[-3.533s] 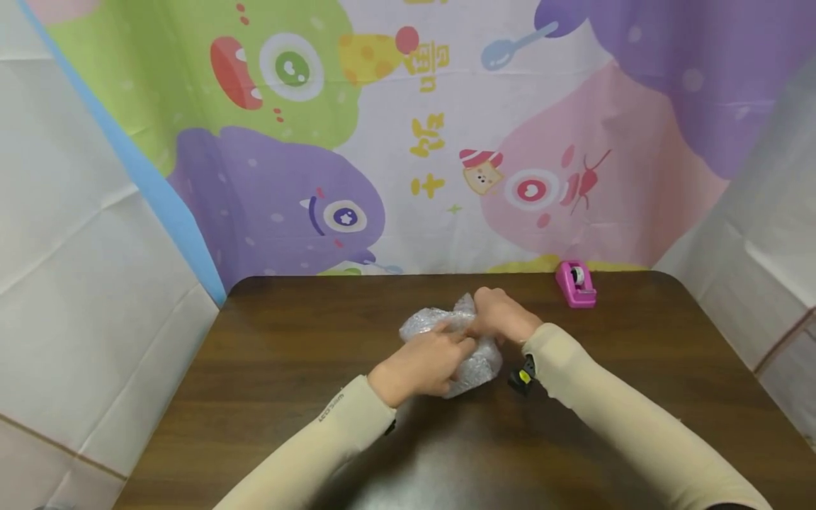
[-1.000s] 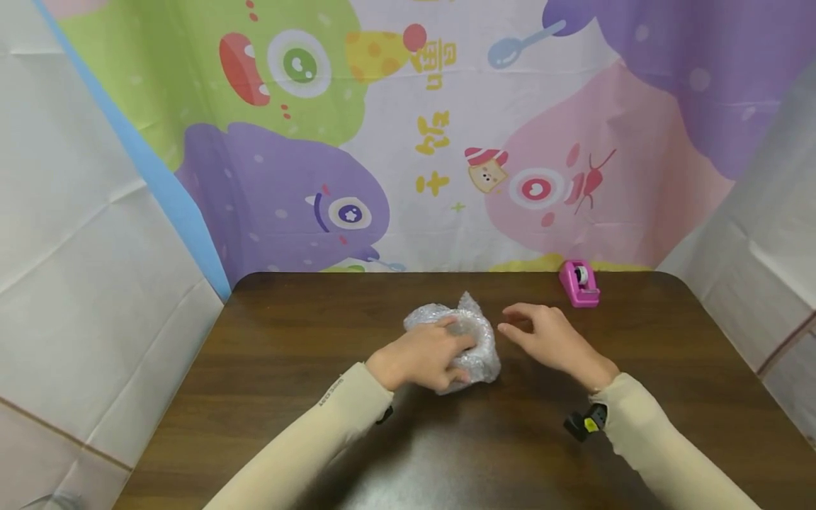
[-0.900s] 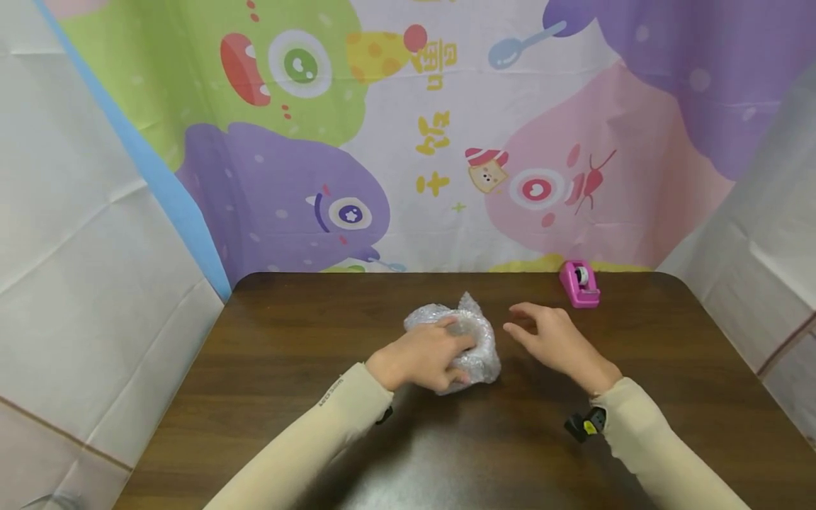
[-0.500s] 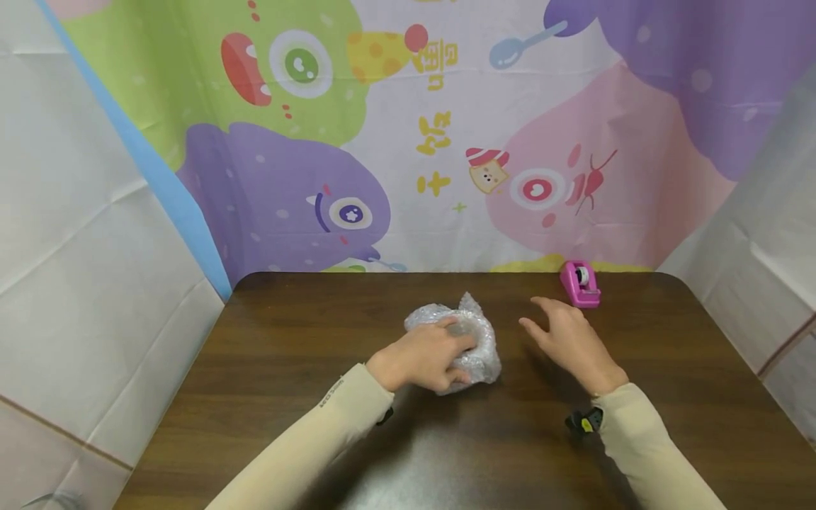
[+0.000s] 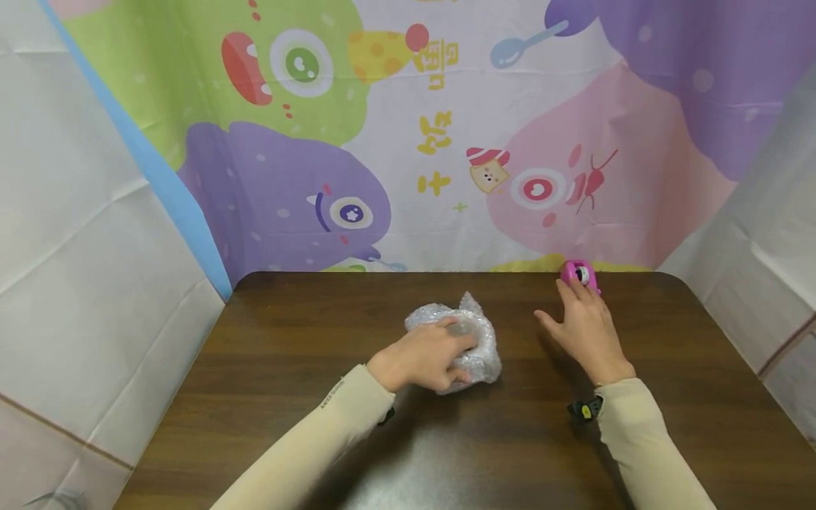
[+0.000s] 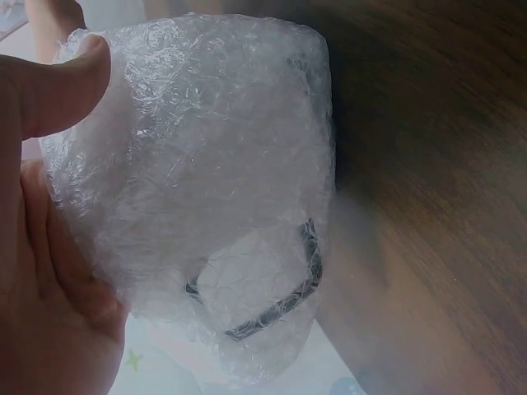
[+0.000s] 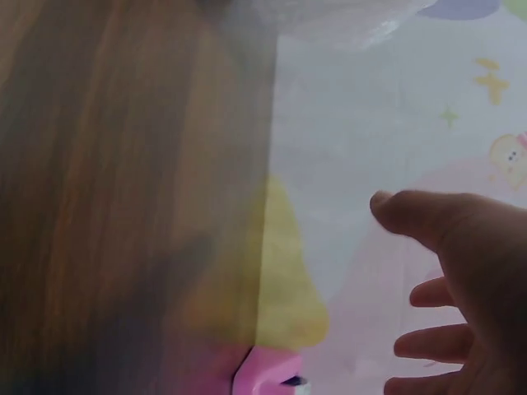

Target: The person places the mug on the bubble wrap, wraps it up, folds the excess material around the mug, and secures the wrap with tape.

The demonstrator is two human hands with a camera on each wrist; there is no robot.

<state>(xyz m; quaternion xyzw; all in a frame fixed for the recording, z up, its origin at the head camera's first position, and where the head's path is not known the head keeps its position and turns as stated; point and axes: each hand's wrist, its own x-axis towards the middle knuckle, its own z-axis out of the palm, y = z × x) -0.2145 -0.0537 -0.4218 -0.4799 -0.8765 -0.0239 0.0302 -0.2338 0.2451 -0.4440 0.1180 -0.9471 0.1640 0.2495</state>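
Observation:
A bundle in clear bubble wrap (image 5: pixel 487 360) sits on the table in the head view. My left hand (image 5: pixel 423 356) holds it from above, fingers spread over its top. In the left wrist view the thumb (image 6: pixel 78 86) lies against the side of the wrap, and a dark bent strip (image 6: pixel 288 300) shows through the layers. My right hand (image 5: pixel 588 336) reaches toward the back right, holding nothing, thumb held apart from the fingers. Its fingertips overlap a pink tape dispenser (image 5: pixel 571 268) in the head view. Part of that dispenser (image 7: pixel 268 370) shows low in the right wrist view.
The brown wooden table (image 5: pixel 287 411) has rounded back corners. A curtain printed with cartoon monsters (image 5: pixel 287 184) hangs right behind its back edge. Pale walls (image 5: pixel 83 248) stand at both sides.
The right hand has left the wrap and moved right and back to the tape dispenser, its fingers spreading. The left hand stays on the bundle, which is still in about the same spot.

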